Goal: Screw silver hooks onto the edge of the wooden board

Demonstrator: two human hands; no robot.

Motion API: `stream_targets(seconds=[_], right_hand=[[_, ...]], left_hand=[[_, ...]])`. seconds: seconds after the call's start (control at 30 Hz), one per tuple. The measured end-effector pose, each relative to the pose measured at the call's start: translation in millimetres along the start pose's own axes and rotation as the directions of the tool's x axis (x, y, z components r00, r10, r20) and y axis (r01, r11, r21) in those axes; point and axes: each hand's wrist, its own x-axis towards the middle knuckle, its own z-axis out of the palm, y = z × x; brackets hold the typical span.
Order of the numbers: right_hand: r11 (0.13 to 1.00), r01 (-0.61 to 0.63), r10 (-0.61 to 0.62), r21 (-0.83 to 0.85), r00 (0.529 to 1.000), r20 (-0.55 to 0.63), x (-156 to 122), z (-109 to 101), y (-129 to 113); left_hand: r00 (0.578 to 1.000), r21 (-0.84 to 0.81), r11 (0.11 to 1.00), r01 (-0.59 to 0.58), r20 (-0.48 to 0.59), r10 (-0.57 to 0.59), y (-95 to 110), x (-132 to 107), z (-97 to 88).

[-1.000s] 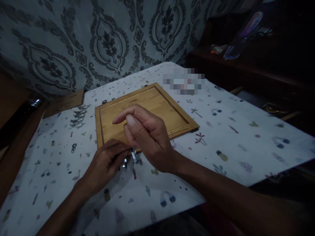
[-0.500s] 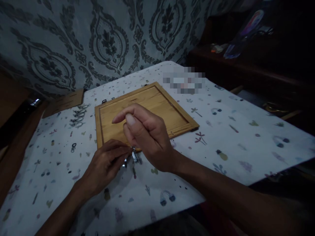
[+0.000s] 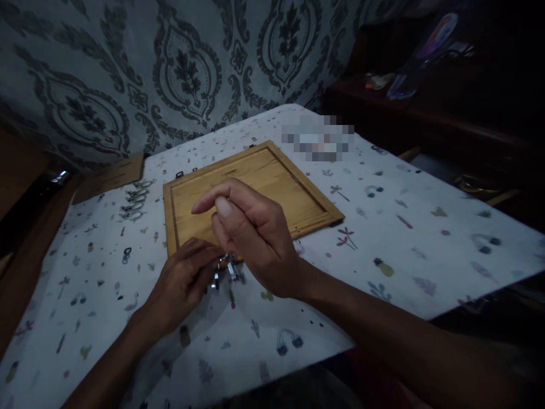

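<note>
A wooden panel (image 3: 251,176) with a raised frame lies flat on the table. At its near edge sits a silver metal hinge (image 3: 231,268), partly covered by my hands. My left hand (image 3: 185,278) has its fingers closed together at that edge, the fingertips on the hinge. Above the edge, my right hand (image 3: 253,236) is curled closed, thumb against the bent index finger. Whatever it grips is hidden beneath the fist.
Several metal hinges (image 3: 136,200) lie left of the panel, near a flat cardboard piece (image 3: 111,177). A blurred-out item (image 3: 317,139) is at the back right. A clear bottle (image 3: 421,59) stands on dark furniture. The patterned tablecloth (image 3: 383,244) covers the table.
My left fingers have drawn back slightly to the left, so more of the metal hinge shows. My right hand keeps nearly the same place and shape.
</note>
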Motion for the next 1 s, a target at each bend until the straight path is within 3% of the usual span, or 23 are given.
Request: stream_targets(seconds=[0.53,1.0], right_hand=[[0.999,-0.008,0.010,-0.047,1.000,0.028,0.7,-2.7,-1.2],[0.999,0.011,-0.009,-0.038,0.999,0.033,0.2,-2.7,0.9]], left_hand=[[0.999,-0.008,0.999,-0.031,-0.018,0.031,-2.2,-2.8,-0.6],[0.998,-0.065,0.997,-0.049,0.042,0.051,-5.6,-2.6,2.5]])
